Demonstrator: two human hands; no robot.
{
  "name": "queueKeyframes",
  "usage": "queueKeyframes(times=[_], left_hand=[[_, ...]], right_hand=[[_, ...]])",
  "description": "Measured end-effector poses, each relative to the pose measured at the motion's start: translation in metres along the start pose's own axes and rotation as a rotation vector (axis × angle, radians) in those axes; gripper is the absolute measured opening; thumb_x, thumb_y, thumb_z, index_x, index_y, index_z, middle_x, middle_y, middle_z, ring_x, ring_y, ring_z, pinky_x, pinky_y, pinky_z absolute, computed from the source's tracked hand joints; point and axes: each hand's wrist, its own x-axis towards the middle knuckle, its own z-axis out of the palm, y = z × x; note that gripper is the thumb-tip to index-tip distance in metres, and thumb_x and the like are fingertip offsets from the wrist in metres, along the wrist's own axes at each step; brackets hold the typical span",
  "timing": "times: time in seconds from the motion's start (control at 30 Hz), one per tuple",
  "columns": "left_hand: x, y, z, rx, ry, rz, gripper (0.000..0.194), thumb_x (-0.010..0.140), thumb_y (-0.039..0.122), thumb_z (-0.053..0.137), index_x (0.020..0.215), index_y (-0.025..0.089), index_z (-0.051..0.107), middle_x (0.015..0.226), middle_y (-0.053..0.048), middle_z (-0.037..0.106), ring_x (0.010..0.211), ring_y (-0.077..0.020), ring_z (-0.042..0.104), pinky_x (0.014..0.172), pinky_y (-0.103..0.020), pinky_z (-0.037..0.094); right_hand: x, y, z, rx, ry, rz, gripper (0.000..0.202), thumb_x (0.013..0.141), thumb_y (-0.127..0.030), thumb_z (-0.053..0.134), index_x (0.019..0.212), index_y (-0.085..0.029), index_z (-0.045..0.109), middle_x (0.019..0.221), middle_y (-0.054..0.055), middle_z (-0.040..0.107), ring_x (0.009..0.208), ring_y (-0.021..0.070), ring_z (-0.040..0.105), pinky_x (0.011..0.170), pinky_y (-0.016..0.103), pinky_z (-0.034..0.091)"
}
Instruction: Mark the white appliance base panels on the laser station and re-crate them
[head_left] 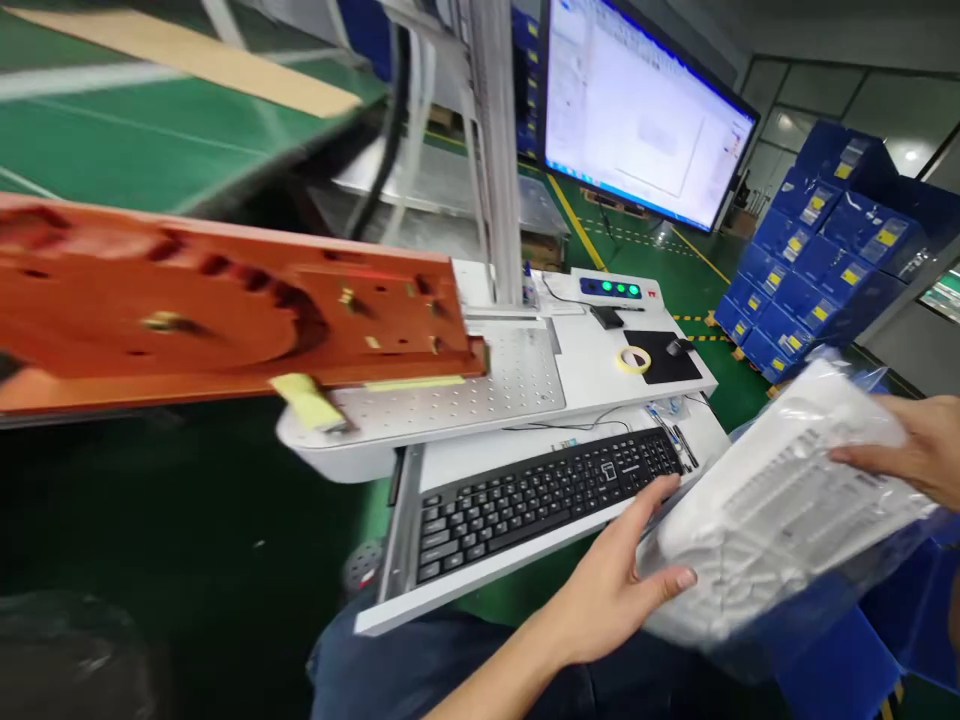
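Note:
A white item in a clear plastic bag (780, 510) is tilted at the lower right, over my lap. My right hand (922, 450) grips its upper right side, with the thumb lying over the plastic. At the bag's left edge is my left hand (619, 575), thumb and fingers spread apart, the fingertips by the edge and close to the keyboard's right end. Whether the left fingers press on the bag is hard to tell. The black keyboard (540, 500) rests on a pull-out tray (450, 600) below the white worktop (585, 350).
An orange fixture (225, 310) reaches in from the left over a perforated metal plate (517, 375). Behind stand a metal column (499, 150) and a monitor (645, 110). Yellow tape (633, 360) lies by a mouse (679, 346). Blue boxes (817, 250) are stacked at right.

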Motion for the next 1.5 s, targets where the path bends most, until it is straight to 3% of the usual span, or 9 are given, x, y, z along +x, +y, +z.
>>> queueKeyframes(times=[0.13,0.4,0.57,0.67,0.77,0.97,1.2,1.37,1.5], left_hand=[[-0.015,-0.022,0.000,-0.248,-0.004,-0.130,0.085,0.081,0.060,0.091,0.150,0.018,0.065,0.146,-0.016,0.073,0.130,-0.0377,0.070,0.116,-0.049,0.055],[-0.042,-0.067,0.005,-0.292,0.197,-0.279,0.081,0.071,0.053,0.097,0.139,0.019,0.071,0.137,-0.014,0.078,0.126,-0.0375,0.072,0.114,-0.049,0.057],[-0.047,-0.075,0.006,-0.202,0.231,-0.332,0.072,0.074,0.051,0.094,0.134,0.018,0.073,0.132,-0.012,0.079,0.120,-0.0350,0.074,0.107,-0.043,0.061],[-0.052,-0.082,0.007,-0.170,0.209,-0.354,0.068,0.073,0.046,0.095,0.131,0.018,0.073,0.132,-0.012,0.078,0.120,-0.0351,0.074,0.106,-0.043,0.061],[-0.061,-0.089,0.011,-0.158,0.159,-0.352,0.073,0.073,0.042,0.096,0.138,0.019,0.070,0.134,-0.013,0.076,0.125,-0.0366,0.073,0.111,-0.047,0.060],[-0.083,-0.102,0.028,-0.072,0.275,-0.361,0.090,0.071,0.048,0.097,0.151,0.023,0.066,0.155,-0.016,0.066,0.150,-0.0448,0.057,0.133,-0.056,0.040],[-0.084,-0.081,-0.017,-0.066,0.311,-0.320,0.084,0.086,0.057,0.086,0.159,0.026,0.057,0.160,-0.018,0.064,0.147,-0.0412,0.063,0.124,-0.055,0.053],[-0.046,0.005,-0.071,0.137,0.785,0.194,0.022,0.102,0.041,0.074,0.116,0.025,0.077,0.107,-0.007,0.082,0.104,-0.0269,0.079,0.100,-0.043,0.065],[-0.013,0.077,-0.097,0.233,0.771,0.443,0.015,0.108,0.027,0.064,0.109,0.023,0.079,0.103,-0.004,0.082,0.097,-0.0217,0.078,0.092,-0.035,0.065]], right_hand=[[0.060,-0.052,0.046,0.124,-0.227,-0.163,0.055,0.098,-0.077,0.066,0.107,-0.023,0.078,0.095,0.005,0.080,0.082,0.0252,0.072,0.069,0.032,0.047],[0.093,-0.076,0.100,-0.027,-0.208,-0.328,0.048,0.099,-0.060,0.078,0.127,-0.021,0.072,0.106,0.010,0.079,0.100,0.0328,0.075,0.084,0.038,0.055],[0.070,-0.034,0.107,0.248,0.384,-0.436,0.047,0.100,-0.053,0.078,0.140,-0.030,0.069,0.147,0.010,0.069,0.147,0.0343,0.058,0.128,0.055,0.044],[0.050,0.003,0.151,0.513,0.678,-0.256,0.059,0.102,-0.059,0.072,0.151,-0.030,0.058,0.164,0.013,0.054,0.159,0.0356,0.045,0.133,0.061,0.038],[0.026,0.027,0.229,0.950,0.476,-0.095,0.093,0.098,-0.084,0.057,0.171,-0.037,0.025,0.180,0.014,0.032,0.163,0.0395,0.040,0.126,0.063,0.046],[0.003,0.013,0.337,1.302,0.088,-0.045,0.112,0.067,-0.087,0.074,0.166,-0.054,0.033,0.148,0.008,0.070,0.134,0.0499,0.068,0.106,0.069,0.062],[0.010,-0.004,0.246,1.329,-0.020,-0.037,0.080,0.087,-0.058,0.081,0.161,-0.045,0.053,0.142,0.005,0.075,0.138,0.0391,0.068,0.118,0.064,0.057],[0.012,0.003,0.147,1.133,-0.065,0.043,0.056,0.088,-0.050,0.087,0.138,-0.027,0.074,0.123,0.010,0.081,0.117,0.0389,0.078,0.103,0.055,0.067],[0.030,-0.007,0.097,0.732,-0.246,-0.088,0.039,0.088,-0.051,0.087,0.116,-0.026,0.077,0.107,0.006,0.082,0.098,0.0346,0.079,0.082,0.044,0.067]])
